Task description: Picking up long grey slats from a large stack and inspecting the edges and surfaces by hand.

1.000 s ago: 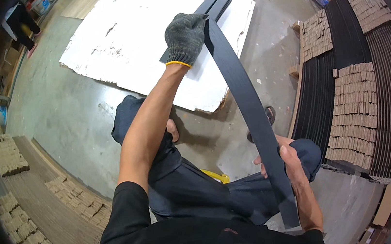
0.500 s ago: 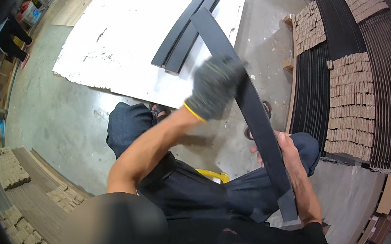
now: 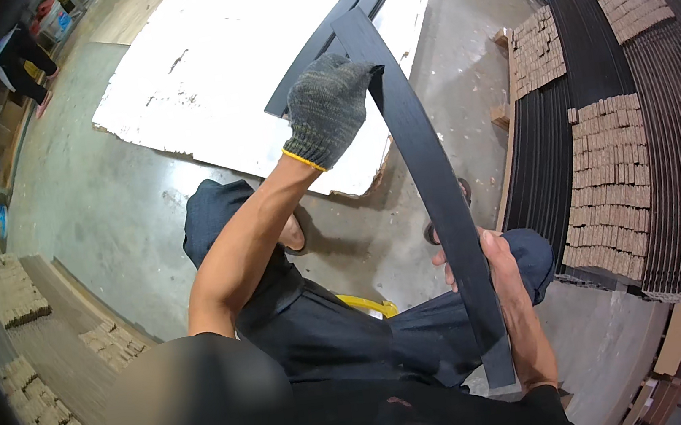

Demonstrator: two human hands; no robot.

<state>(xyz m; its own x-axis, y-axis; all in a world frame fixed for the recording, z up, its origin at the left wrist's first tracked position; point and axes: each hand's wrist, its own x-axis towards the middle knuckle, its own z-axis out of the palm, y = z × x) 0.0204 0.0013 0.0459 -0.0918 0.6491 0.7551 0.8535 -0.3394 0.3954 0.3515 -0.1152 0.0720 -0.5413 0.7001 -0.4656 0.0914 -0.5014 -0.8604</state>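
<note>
A long dark plank (image 3: 429, 172) slants across in front of me, its far end over the white board and its near end by my body. My bare right hand (image 3: 501, 259) grips its lower part, thumb on the right edge and fingertips showing on the left. My left hand (image 3: 331, 105), in a dark knit glove with a yellow cuff, is closed at the plank's left edge near the far end. A small black piece (image 3: 377, 77) shows at its fingertips; I cannot tell what it is. Behind the glove, similar dark planks (image 3: 341, 10) lie on the board, partly hidden.
The white board (image 3: 197, 85) has chipped edges and lies low before me. Tall stacks of dark and brown strips (image 3: 608, 179) stand on the right, more stacks (image 3: 43, 351) at left. A yellow object (image 3: 369, 304) is between my legs. Another person's legs (image 3: 24, 69) show far left.
My left hand has moved left and away from me, from over the plank to its left edge. My right hand and the plank have hardly moved.
</note>
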